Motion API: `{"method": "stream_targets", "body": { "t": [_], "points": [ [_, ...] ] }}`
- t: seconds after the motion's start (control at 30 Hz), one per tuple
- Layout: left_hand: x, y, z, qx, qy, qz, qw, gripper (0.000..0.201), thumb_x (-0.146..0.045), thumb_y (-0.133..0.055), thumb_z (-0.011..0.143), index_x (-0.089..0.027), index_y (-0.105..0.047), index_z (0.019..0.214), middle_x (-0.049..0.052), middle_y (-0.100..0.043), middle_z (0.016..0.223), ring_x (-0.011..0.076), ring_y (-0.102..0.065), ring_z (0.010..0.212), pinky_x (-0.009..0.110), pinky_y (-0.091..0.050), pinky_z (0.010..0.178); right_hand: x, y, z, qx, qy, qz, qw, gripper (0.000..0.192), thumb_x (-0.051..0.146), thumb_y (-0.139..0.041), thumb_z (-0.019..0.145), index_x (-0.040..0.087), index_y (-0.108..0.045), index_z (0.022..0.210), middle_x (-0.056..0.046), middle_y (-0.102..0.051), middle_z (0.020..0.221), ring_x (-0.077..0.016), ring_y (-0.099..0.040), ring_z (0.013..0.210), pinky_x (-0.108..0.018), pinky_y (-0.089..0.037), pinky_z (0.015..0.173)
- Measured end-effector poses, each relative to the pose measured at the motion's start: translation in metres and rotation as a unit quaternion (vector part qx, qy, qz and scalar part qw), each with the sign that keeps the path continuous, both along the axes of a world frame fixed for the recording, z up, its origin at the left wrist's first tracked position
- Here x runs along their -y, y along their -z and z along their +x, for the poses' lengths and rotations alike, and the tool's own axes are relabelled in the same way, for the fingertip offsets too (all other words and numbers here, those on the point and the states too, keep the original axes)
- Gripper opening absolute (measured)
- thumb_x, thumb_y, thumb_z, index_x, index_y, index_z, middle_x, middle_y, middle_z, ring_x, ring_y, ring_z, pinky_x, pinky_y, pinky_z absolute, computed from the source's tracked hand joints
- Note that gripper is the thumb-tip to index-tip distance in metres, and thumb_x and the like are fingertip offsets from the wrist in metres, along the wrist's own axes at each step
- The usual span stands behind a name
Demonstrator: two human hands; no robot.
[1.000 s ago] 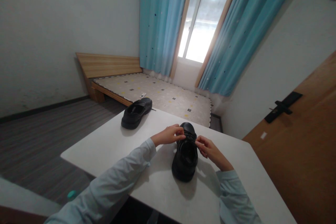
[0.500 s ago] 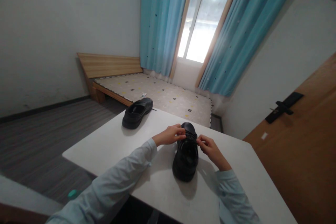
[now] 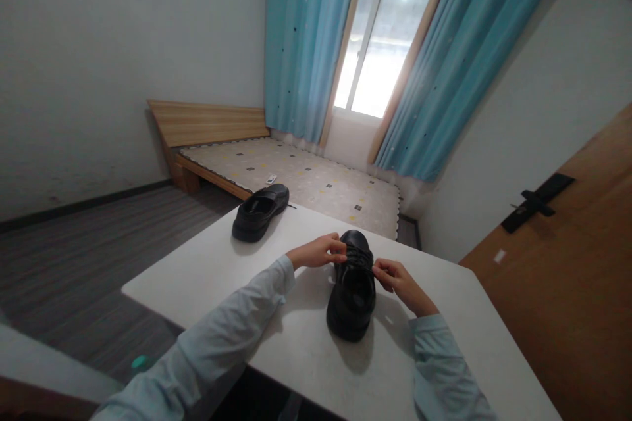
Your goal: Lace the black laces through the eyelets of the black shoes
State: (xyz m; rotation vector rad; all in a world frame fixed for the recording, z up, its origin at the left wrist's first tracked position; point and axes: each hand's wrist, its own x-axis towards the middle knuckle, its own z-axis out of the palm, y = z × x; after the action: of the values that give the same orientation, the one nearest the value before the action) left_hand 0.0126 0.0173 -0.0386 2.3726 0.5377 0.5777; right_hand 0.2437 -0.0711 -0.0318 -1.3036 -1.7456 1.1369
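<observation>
A black leather shoe rests on the white table, toe pointing away from me and opening toward me. At the left side of its lacing, the fingers of my left hand are pinched together. My right hand pinches at the right side, by the collar. Dark shoelaces cross the top between both hands; the thin ends in my fingers are hard to make out against the black leather. The matching black shoe stands by the table's far left edge, a lace end sticking out beside it.
Beyond the table is a bed with a patterned mattress and a wooden headboard. Blue curtains flank a bright window. A wooden door with a black handle is on the right. A green object lies low on the left.
My hands have drawn slightly apart, the left a little leftward and the right a little outward and toward me. Both shoes stay in place on the table.
</observation>
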Motion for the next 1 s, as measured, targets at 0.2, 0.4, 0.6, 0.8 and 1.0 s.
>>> {"method": "stream_targets", "body": {
  "t": [0.2, 0.4, 0.6, 0.8, 1.0],
  "points": [
    [-0.003, 0.001, -0.003, -0.008, 0.019, -0.004, 1.0, 0.035, -0.047, -0.047, 0.085, -0.016, -0.062, 0.081, 0.002, -0.043, 0.084, 0.0134, -0.047, 0.078, 0.023, -0.038, 0.076, 0.0, 0.002, 0.005, 0.016, -0.024, 0.0, 1.0, 0.045, 0.06, -0.055, 0.074, 0.019, -0.044, 0.06, 0.007, -0.035, 0.051, -0.0078, -0.031, 0.047, -0.022, -0.021, 0.044],
    [-0.003, 0.002, -0.005, -0.009, 0.028, -0.006, 1.0, 0.033, -0.045, -0.048, 0.085, -0.015, -0.062, 0.081, 0.001, -0.042, 0.083, 0.0136, -0.046, 0.078, 0.024, -0.038, 0.076, -0.001, 0.001, 0.009, 0.069, -0.051, 0.032, 0.996, 0.043, 0.056, -0.052, 0.079, 0.017, -0.047, 0.061, 0.005, -0.036, 0.054, -0.0089, -0.032, 0.051, -0.022, -0.024, 0.047],
    [-0.002, -0.002, -0.005, -0.016, 0.029, -0.012, 0.999, 0.031, -0.043, -0.049, 0.085, -0.016, -0.062, 0.08, 0.001, -0.042, 0.082, 0.0138, -0.047, 0.078, 0.024, -0.038, 0.076, -0.002, -0.003, 0.011, 0.105, -0.063, 0.06, 0.991, 0.04, 0.053, -0.052, 0.08, 0.017, -0.046, 0.062, 0.004, -0.038, 0.06, -0.0109, -0.035, 0.059, -0.023, -0.028, 0.053],
    [-0.002, 0.0, -0.003, -0.015, 0.015, -0.026, 0.999, 0.033, -0.045, -0.049, 0.084, -0.015, -0.061, 0.077, 0.001, -0.043, 0.081, 0.0126, -0.048, 0.076, 0.023, -0.039, 0.075, -0.001, 0.001, 0.009, 0.086, -0.05, 0.044, 0.994, 0.043, 0.057, -0.052, 0.078, 0.018, -0.045, 0.06, 0.004, -0.038, 0.056, -0.01, -0.036, 0.053, -0.022, -0.028, 0.048],
    [-0.009, 0.005, -0.002, 0.046, -0.088, -0.045, 0.994, 0.038, -0.046, -0.04, 0.087, -0.015, -0.061, 0.079, 0.001, -0.053, 0.078, 0.0115, -0.051, 0.071, 0.022, -0.042, 0.07, -0.006, 0.008, 0.019, 0.022, 0.017, 0.014, 1.0, 0.041, 0.058, -0.055, 0.076, 0.018, -0.05, 0.065, 0.006, -0.042, 0.048, -0.0076, -0.038, 0.041, -0.021, -0.03, 0.04]
  ]
}}
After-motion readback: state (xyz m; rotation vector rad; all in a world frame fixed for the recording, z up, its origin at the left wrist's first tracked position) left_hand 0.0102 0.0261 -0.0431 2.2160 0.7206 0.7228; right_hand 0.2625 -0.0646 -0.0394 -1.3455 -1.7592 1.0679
